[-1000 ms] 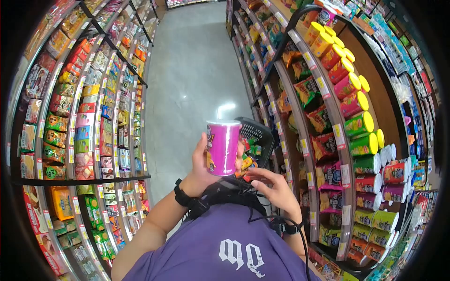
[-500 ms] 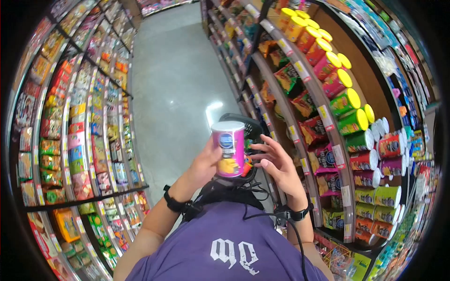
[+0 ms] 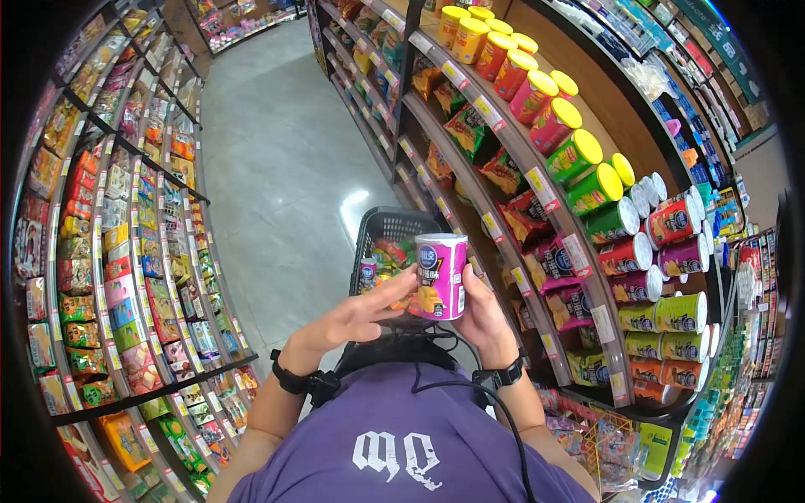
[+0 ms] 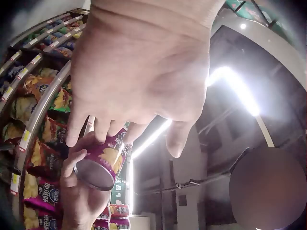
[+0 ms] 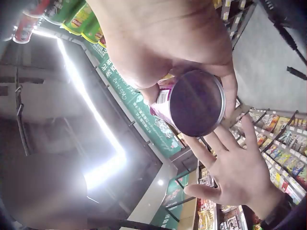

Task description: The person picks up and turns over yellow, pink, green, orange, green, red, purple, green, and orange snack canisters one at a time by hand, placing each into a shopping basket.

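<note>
In the head view a magenta canister of potato chips (image 3: pixel 439 283) with a pale lid stands upright in front of the chest. My right hand (image 3: pixel 488 320) grips it from the right side, thumb and fingers around it. The left hand (image 3: pixel 356 317) is on its other side, with straight fingers right at the label. From the left wrist view, the left palm (image 4: pixel 144 72) is spread out above the canister (image 4: pixel 111 160). In the right wrist view the round metal bottom (image 5: pixel 197 103) of the canister faces the camera.
A dark shopping basket (image 3: pixel 411 221) with colourful packets inside is just beyond the hands. Shelves of chip bags and canisters (image 3: pixel 579 155) run along the right. Another snack shelf (image 3: pixel 126 277) lines the left, with a grey aisle floor (image 3: pixel 268 151) between them.
The canister has passed from the left hand to the right and moved slightly right, its label turned into view. The left hand's fingers have straightened. The head view has swung toward the right.
</note>
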Action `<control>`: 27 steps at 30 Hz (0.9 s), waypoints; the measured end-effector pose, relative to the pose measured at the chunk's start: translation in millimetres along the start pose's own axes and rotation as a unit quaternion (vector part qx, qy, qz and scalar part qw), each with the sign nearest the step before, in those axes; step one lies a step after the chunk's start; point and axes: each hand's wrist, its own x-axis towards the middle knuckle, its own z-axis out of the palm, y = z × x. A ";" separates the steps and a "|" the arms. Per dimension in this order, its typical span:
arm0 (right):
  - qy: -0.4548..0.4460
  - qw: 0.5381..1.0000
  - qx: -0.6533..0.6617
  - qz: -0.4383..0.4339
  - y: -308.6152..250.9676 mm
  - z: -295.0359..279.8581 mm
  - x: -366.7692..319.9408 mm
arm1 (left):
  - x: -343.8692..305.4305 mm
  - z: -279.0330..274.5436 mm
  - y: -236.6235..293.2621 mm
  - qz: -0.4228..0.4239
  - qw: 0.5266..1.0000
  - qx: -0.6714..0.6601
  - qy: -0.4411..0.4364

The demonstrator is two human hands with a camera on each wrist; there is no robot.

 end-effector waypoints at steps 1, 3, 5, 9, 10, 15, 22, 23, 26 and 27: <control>-0.001 1.000 0.007 0.001 -0.5 1.1 -0.6 | 1.6 0.9 -0.5 0.004 1.000 -0.006 0.000; -0.010 1.000 0.009 -0.006 -3.5 4.8 -1.0 | 4.5 1.9 1.2 0.007 1.000 -0.012 0.002; -0.019 1.000 0.012 -0.015 -3.2 4.7 -0.9 | 6.6 3.5 5.7 0.009 1.000 -0.009 -0.004; 0.015 0.999 0.041 -0.022 1.7 -2.1 0.7 | 7.4 -1.3 2.3 0.014 1.000 -0.006 -0.017; 0.020 0.999 0.041 -0.018 2.3 -3.3 0.9 | 7.7 -1.0 2.6 0.003 1.000 0.006 -0.005; 0.060 0.998 -0.014 -0.016 2.8 -10.4 9.9 | 8.6 -9.9 -10.3 -0.007 0.999 0.016 0.035; 0.155 0.988 0.009 0.000 9.8 -91.8 74.4 | -10.4 -29.1 -24.9 -0.103 0.973 0.059 0.197; 0.177 0.984 0.006 0.008 18.0 -114.4 89.6 | -16.5 -33.3 -29.3 -0.115 0.966 0.046 0.226; 0.230 0.972 0.011 0.041 50.9 -169.1 131.2 | -34.8 -43.7 -40.0 -0.133 0.950 0.026 0.280; 0.229 0.972 0.014 0.050 66.7 -190.2 143.0 | -40.7 -48.2 -43.9 -0.132 0.946 0.025 0.295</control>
